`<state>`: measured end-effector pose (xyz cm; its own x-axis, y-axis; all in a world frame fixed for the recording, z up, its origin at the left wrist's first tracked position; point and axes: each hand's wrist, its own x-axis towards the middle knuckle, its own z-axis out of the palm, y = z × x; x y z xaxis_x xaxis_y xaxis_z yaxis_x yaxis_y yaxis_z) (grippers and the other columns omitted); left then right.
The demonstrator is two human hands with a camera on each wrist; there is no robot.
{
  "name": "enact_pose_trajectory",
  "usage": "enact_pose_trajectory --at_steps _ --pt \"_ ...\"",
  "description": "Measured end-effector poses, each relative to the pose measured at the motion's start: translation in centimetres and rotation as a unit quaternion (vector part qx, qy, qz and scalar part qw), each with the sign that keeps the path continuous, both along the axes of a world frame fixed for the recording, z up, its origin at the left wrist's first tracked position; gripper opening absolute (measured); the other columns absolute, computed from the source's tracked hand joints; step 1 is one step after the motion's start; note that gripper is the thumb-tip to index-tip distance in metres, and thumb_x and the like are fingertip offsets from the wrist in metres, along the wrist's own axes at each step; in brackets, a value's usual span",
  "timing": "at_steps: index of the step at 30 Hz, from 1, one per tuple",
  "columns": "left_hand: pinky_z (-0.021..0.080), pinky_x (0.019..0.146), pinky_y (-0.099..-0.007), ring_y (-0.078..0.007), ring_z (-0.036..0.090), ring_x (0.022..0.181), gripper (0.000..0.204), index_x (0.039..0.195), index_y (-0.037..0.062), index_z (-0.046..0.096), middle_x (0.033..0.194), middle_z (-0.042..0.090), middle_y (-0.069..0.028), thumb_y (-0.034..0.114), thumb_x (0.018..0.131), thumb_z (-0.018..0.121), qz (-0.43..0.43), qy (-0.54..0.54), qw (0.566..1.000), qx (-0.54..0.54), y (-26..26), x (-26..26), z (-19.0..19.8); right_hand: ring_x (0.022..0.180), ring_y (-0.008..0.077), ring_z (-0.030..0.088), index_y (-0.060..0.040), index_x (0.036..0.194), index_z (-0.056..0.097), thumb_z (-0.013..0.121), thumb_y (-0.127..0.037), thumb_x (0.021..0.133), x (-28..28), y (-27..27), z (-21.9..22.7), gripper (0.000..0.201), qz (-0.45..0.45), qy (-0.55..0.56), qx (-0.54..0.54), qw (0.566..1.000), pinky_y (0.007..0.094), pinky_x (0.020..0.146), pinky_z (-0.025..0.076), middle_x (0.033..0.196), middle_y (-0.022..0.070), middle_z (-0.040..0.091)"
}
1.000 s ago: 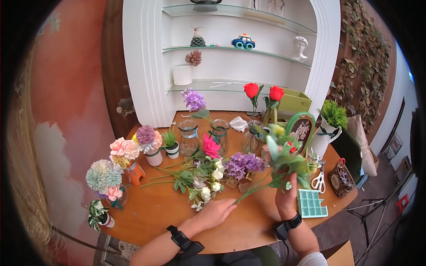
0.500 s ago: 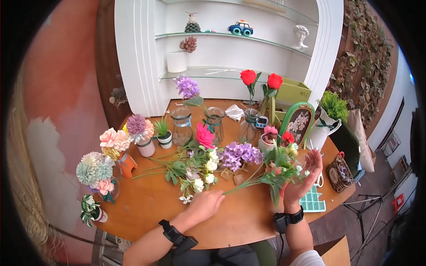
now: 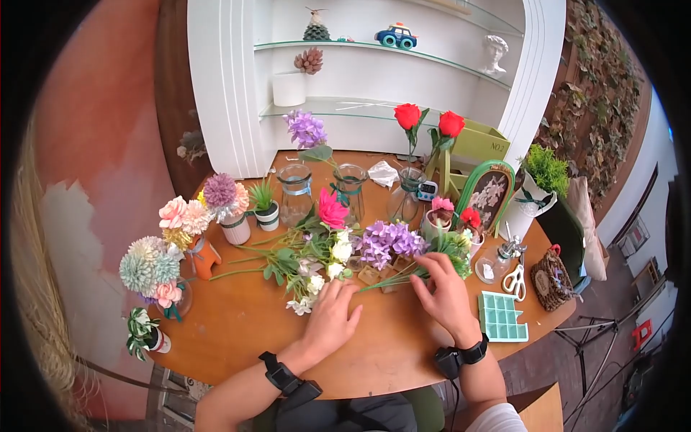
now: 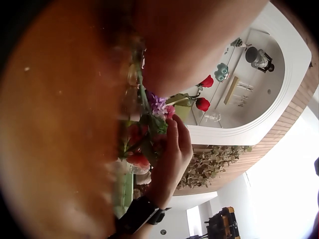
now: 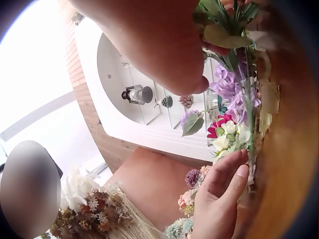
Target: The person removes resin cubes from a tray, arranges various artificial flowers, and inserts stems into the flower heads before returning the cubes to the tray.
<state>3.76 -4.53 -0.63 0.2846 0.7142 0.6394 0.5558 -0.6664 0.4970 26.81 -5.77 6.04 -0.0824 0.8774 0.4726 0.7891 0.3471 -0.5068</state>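
Note:
A green leafy flower spray (image 3: 455, 248) lies on the table, its stems (image 3: 381, 284) pointing left. My right hand (image 3: 445, 297) is over the stems just below the leaves, thumb apart from the fingers. Beyond its fingertips is a cluster of purple flowers (image 3: 389, 242). At the stems' cut end is my left hand (image 3: 330, 317), its thumb spread away from the fingers. Close to the left fingertips are white roses (image 3: 317, 284) and a bright pink flower (image 3: 332, 209), part of a pile of stems. The right wrist view shows the left hand (image 5: 219, 199) with fingers extended beside the green stem.
Glass vases (image 3: 295, 205) stand behind the pile, one bearing a purple flower (image 3: 306, 128). Potted and vased flowers (image 3: 148, 265) line the left side. On the right are a mint-green divided tray (image 3: 503, 317), white scissors (image 3: 515, 282), a wicker basket (image 3: 553, 279) and a green oval frame (image 3: 487, 198).
The leafy spray, earlier raised between both hands, has come down onto the table beside the purple flowers. My right hand has moved left over its stems; the left hand has loosened from the stem end.

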Motion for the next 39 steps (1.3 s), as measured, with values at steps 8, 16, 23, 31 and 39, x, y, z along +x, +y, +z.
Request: enact_pose_trajectory --at_steps 8,16,23,31,39 --pt "0.045 0.093 -0.0408 -0.0316 0.056 0.107 0.025 0.105 0.0012 0.063 0.113 0.059 -0.0135 0.012 0.084 0.071 -0.146 0.051 0.982 -0.113 -0.3 -0.3 0.1 0.076 0.0338 0.067 -0.0096 0.103 0.065 0.071 -0.016 0.084 0.4 0.3 -2.1 0.021 -0.033 -0.182 0.007 0.983 0.0442 0.064 0.055 0.105 0.0096 0.058" --pt "0.039 0.108 -0.043 -0.0344 0.047 0.129 0.049 0.122 -0.0005 0.06 0.134 0.053 -0.0163 0.035 0.089 0.07 -0.182 0.156 0.969 -0.061 -0.3 -0.5 -0.8 0.074 0.0361 0.066 -0.0051 0.099 0.062 0.068 -0.013 0.087 -0.6 1.6 -4.1 0.015 -0.091 -0.127 0.032 0.987 0.047 0.063 0.054 0.107 0.0123 0.057" --pt "0.036 0.111 -0.0449 -0.0367 0.04 0.136 0.056 0.127 -0.0004 0.058 0.138 0.049 -0.0181 0.038 0.089 0.069 -0.188 0.175 0.962 -0.096 0.3 -0.8 -1.0 0.083 0.036 0.067 -0.0037 0.108 0.064 0.068 -0.013 0.088 -1.9 1.4 -3.8 0.022 -0.026 -0.053 0.042 0.997 0.0432 0.069 0.056 0.118 0.0163 0.056" --pt "0.035 0.112 -0.0454 -0.0371 0.039 0.137 0.054 0.128 -0.0001 0.057 0.14 0.048 -0.0185 0.037 0.09 0.068 -0.172 0.182 0.963 -0.096 1.1 -1.2 -1.7 0.087 0.0328 0.066 -0.0009 0.108 0.064 0.069 -0.015 0.088 -2.3 3.0 2.1 0.025 0.039 -0.03 0.165 0.985 0.0397 0.075 0.055 0.11 0.0166 0.062" --pt "0.037 0.111 -0.0436 -0.0366 0.041 0.134 0.05 0.126 -0.001 0.057 0.139 0.048 -0.0189 0.035 0.092 0.065 -0.182 0.203 0.959 -0.08 0.9 -1.2 -1.2 0.079 0.0277 0.07 -0.0021 0.125 0.063 0.071 -0.027 0.084 2.9 15.8 9.9 0.049 -0.064 0.006 -0.066 0.996 0.0375 0.075 0.055 0.098 0.0208 0.071"
